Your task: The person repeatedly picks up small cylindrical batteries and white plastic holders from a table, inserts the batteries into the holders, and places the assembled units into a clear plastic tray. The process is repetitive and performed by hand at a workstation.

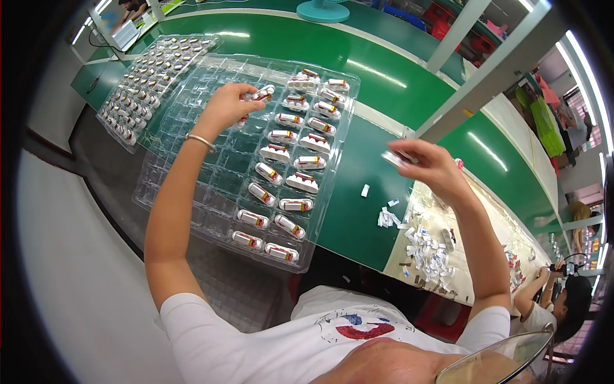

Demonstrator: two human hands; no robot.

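My left hand (229, 104) hovers over the clear plastic compartment tray (192, 166) and grips a small white capsule-shaped part (262, 93) with a red and yellow label. Two columns of the same white parts (291, 166) fill the tray's right side. My right hand (430, 163) is raised above the green table (358, 211), pinching a small white piece (391, 158) between its fingers. A silver bracelet (200, 141) circles my left wrist.
A second clear tray (150, 73) full of small parts lies at the far left. Scattered white paper scraps (425, 253) cover a pale board at the right. A teal fan base (323, 9) stands at the back. Another person (556, 307) sits at lower right.
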